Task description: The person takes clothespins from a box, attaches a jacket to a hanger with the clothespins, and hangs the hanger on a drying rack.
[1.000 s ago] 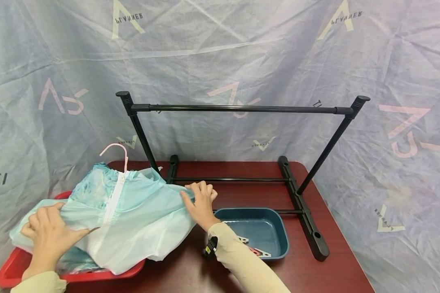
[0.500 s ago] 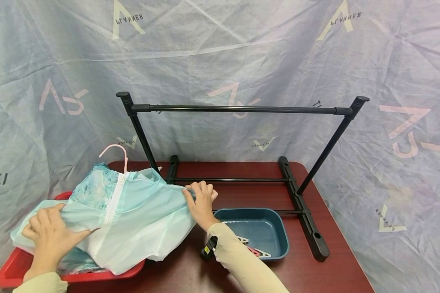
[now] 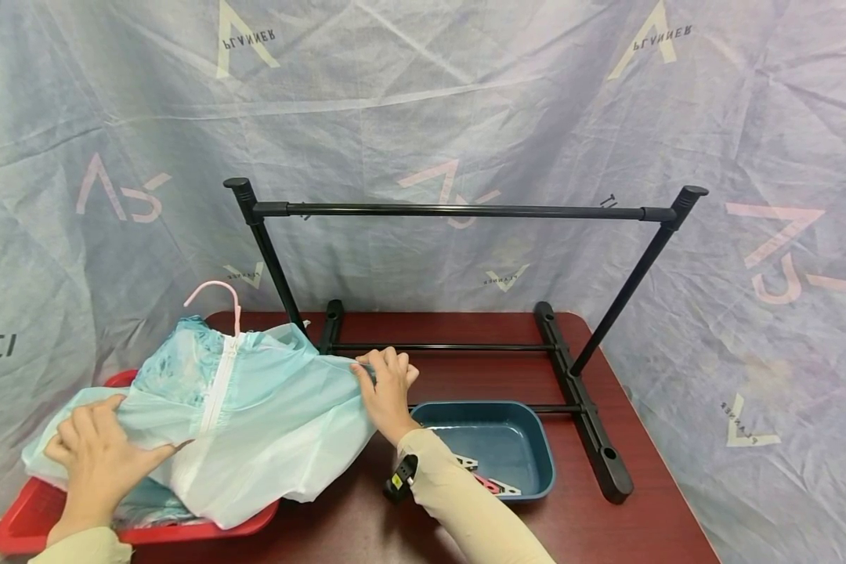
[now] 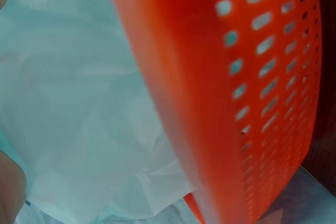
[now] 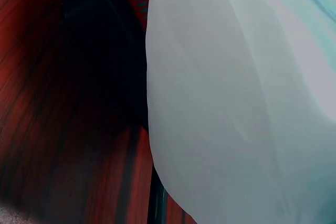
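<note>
Creased gray cloth (image 3: 423,117) w/ print behind dk. red tbl. (image 3: 437,376)

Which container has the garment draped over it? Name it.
The red basket on the left: the garment lies partly over it, while the blue tray, farther right, stands clear of the garment.

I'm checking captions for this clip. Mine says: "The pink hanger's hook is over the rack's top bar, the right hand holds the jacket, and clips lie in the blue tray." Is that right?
Not quite: the hook isn't over the top bar. The head view shows it rising from the jacket's collar, below the bar. The rest stands.
</note>
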Demonstrator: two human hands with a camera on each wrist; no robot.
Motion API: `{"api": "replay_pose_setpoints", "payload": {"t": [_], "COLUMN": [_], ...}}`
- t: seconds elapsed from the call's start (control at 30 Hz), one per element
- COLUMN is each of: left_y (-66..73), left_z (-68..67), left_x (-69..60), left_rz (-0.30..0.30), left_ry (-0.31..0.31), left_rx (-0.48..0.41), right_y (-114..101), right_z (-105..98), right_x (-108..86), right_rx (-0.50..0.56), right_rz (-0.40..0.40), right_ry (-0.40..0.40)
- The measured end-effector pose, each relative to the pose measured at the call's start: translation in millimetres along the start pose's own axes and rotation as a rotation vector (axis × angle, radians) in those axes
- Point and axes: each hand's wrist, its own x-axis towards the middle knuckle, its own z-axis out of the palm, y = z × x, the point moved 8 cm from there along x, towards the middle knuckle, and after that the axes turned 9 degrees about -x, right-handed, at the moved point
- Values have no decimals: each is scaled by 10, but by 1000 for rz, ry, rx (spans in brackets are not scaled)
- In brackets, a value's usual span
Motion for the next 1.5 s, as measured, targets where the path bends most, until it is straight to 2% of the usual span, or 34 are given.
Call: {"api": "replay_pose_setpoints", "payload": {"t": [0.3,0.37,0.6,0.83,1.07,1.2,1.5], "left_y": [-31,-41,-67,-25,5,24,113], "left_z": [-4,-5,19,20,34,39,-18], "left_x": [-8,-11,6,29,66,73,111], "left_rz": [14,2,-102,-101,-118,-106,-24], "left_ry": [10,-2,-67,-73,-112,-116,-38], "left_rx": [6,8,67,43,21,8,-50], "right_y": [-9,-18,-33,-57,-59,-66,-77], "right_z": [-22,-30,-51,-74,-81,-89,-99], "right_x": [2,5,14,23,25,20,25], "right_rx": [3,7,-1,9,19,21,20], "right_rz": [3,-2,-22,-35,-38,-45,-53], "right_ry": [6,13,40,42,32,37,46]}}
